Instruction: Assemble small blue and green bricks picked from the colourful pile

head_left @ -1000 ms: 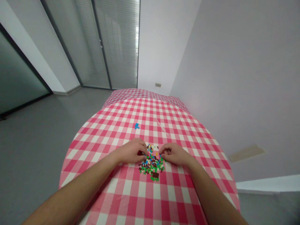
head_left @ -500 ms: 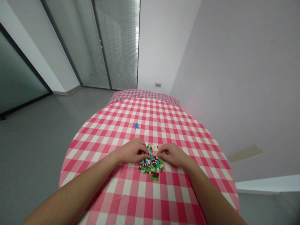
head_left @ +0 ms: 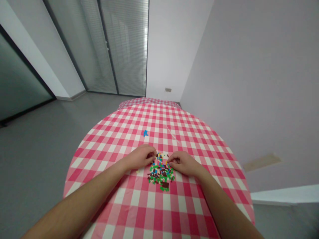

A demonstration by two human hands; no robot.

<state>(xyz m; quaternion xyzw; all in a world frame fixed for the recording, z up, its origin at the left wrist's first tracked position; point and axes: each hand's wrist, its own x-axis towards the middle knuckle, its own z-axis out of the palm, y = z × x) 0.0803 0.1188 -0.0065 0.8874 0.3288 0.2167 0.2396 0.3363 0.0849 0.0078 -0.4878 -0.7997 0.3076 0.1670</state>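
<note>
the left hand (head_left: pixel 141 157) is half curled, its fingertips at the far left of the pile of small bricks (head_left: pixel 161 173); the right hand (head_left: pixel 183 163) curls at its right, thumb near fingers. whether either pinches a brick, i cannot tell. the pile lies on the table (head_left: pixel 139 205), stretching lengthwise away from the person, its narrower end far. a dark brown plate (head_left: pixel 165 185) at the near end lies crosswise.

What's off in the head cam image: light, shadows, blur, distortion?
Head view: light is soft, brightest along the right edge of the blinds; a soft shadow lies beside the left forearm. Head view: the pieces show small and soft, many hard to tell apart; the door frame leans, likely wide-lens distortion.
</note>
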